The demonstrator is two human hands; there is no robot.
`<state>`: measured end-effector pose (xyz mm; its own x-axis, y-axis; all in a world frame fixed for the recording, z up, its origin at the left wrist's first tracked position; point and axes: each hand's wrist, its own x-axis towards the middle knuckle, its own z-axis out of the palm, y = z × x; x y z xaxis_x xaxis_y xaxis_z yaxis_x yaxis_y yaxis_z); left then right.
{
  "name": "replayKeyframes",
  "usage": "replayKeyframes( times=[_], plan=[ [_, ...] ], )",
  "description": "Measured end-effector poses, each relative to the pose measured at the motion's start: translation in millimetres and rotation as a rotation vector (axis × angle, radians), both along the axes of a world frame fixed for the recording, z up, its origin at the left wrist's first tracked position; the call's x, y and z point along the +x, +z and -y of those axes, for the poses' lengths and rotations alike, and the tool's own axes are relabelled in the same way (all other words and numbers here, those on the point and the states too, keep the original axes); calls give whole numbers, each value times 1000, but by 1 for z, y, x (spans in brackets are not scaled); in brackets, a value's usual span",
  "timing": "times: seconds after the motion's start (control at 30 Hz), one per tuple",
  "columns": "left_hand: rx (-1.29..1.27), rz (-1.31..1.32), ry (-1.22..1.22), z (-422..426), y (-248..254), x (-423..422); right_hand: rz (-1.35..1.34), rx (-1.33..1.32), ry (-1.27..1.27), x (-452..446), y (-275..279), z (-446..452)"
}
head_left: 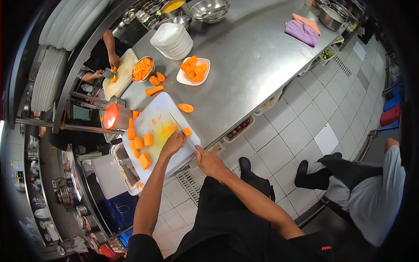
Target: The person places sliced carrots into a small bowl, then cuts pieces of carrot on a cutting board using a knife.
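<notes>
The right hand is clenched on the knife, its blade reaching forward past the curled left hand, apparently positioned to steady the carrot piece just beside it on the cutting board, though whether it grasps that piece cannot be determined.

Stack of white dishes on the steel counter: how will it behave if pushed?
The stack of white dishes is likely heavy, many being nested together. Pushed high, it might lean or tip, since it stands tall. The glossy, ceramic-looking surface suggests it could chip.
</notes>
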<state>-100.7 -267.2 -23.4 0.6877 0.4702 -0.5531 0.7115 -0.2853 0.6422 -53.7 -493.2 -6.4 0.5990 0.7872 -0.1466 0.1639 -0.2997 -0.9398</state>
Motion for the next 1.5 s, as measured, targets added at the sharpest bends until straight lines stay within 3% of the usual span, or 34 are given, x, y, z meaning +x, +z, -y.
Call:
replayKeyframes(
  times=[0.23, 0.57, 0.87, 1.07, 1.27, 1.37, 1.43, 1.47, 1.5],
  plan=[
    [11, 28, 15, 10, 9, 2, 24, -97, 23, -1, 12, 4],
    [-33, -1, 75, 17, 23, 5, -13, 48, 90, 18, 6, 2],
    [-25, -61, 10, 8, 15, 5, -41, -114, 103, 10, 16, -6],
    [-21, 18, 68, 5, 3, 0, 129, -27, 13, -2, 10, 0],
    [-91, 57, 35, 4, 2, -2, 135, -123, 81, 0, 10, 1],
    [-73, 69, 54, 4, -1, -3, 125, -94, 94, 0, -3, 4],
    [23, 13, 95, 5, -2, -4, 200, 301, -79, 1, -30, 4],
    [18, 13, 103, 2, -10, -9, 199, 297, -71, 8, -19, 11],
    [42, 33, 68, -4, -17, -13, -245, 171, -1, 17, -8, 19]
  ],
)
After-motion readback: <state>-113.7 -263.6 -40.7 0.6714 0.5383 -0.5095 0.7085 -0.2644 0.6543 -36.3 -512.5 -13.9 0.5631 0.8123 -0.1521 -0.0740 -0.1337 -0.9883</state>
